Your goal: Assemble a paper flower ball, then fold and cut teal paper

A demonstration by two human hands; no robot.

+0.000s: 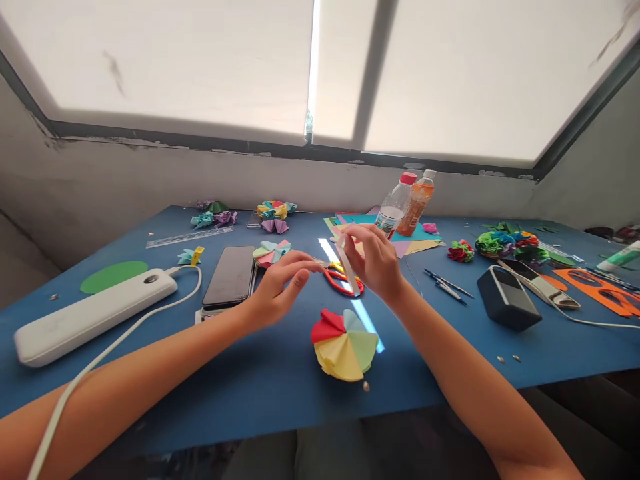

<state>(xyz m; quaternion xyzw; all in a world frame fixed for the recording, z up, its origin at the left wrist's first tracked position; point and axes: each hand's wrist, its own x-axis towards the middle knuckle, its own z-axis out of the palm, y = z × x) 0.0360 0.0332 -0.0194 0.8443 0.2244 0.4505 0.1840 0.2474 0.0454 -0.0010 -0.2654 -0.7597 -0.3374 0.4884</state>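
Pinching hand: the person's right hand, thumb and fingertips pressed on a whitish strip, which slants down from them over the scissors.
Left hand: fingers stretched out and close together, thumb a little apart and nearer the person; whether the tips hold anything clear, one cannot tell.
Scissors: red handles with yellow inside, lying on the blue table between the two hands' fingers, partly hidden by the strip.
Paper rosette: nearer the person than either hand's fingers, flat on the table, with pleated sections in red, yellow, pale green and pale blue; a small pale bit lies just beside it.
Folded flower: just beyond the left fingers, pink, pale green and blue.
Phone: left of the left fingers, screen up.
White device: well to the left of the left fingers, with a white cable that crosses the left forearm.
Bottles: beyond the right fingers, a red-capped bottle partly covered by that hand and, just behind it, an orange drink bottle; coloured sheets lie about them.
Slim tools: right of the right fingers, near a dark box.
Bright paper flowers: farther right of those fingers.
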